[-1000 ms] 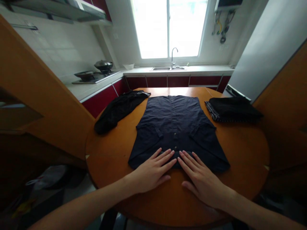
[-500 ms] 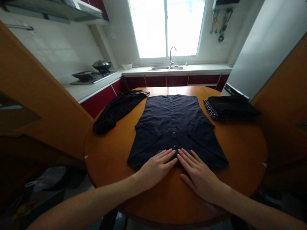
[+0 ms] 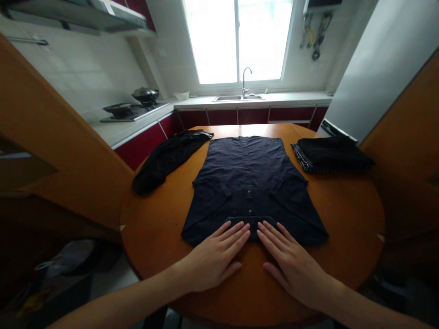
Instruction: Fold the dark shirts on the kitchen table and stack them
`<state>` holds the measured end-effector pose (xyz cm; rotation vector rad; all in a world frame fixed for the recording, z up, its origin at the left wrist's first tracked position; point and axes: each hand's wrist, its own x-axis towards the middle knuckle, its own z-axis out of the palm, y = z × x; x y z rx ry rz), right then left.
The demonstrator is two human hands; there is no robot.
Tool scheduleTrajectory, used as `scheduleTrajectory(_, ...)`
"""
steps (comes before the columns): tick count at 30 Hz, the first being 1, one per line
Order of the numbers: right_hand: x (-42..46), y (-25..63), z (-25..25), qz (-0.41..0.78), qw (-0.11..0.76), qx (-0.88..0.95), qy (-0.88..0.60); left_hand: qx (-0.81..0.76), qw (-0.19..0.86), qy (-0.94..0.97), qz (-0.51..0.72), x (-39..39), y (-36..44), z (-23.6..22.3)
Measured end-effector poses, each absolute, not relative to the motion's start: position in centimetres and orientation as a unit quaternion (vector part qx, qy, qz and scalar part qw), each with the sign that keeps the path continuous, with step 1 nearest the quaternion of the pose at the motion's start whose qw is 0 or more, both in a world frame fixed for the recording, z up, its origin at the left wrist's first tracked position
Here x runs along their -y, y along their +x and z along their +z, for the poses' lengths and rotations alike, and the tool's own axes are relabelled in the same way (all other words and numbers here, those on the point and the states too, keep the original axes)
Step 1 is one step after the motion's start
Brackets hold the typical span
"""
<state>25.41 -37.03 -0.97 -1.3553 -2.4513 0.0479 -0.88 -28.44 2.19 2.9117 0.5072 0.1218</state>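
Note:
A dark navy button shirt (image 3: pixel 252 183) lies spread flat on the round wooden table (image 3: pixel 161 233), collar end toward me. My left hand (image 3: pixel 214 258) rests flat, fingers stretched out, with its fingertips on the shirt's near edge by the collar. My right hand (image 3: pixel 291 265) lies flat beside it, fingers together and extended, tips on the same edge. Neither hand grips anything.
A crumpled black garment (image 3: pixel 164 157) lies at the table's far left. A folded black garment (image 3: pixel 331 155) sits at the far right. Behind are red kitchen cabinets, a stove with pans (image 3: pixel 137 103), a sink (image 3: pixel 238 97) and a bright window.
Both hands have slid slightly back toward me along the shirt's near edge, so more of the collar shows. The shirt and other garments stay put.

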Motion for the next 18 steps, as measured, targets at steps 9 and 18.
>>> scheduleTrajectory(9,36.5,24.9,-0.6,-0.008,0.174,0.855,-0.489,-0.168,0.108,0.979,0.038,28.4,-0.8,2.4)
scheduleTrajectory(18,32.4,26.8,0.7,0.098,0.263,0.717,-0.638,-0.430,0.221,0.860,0.163,25.2,-1.1,2.5)
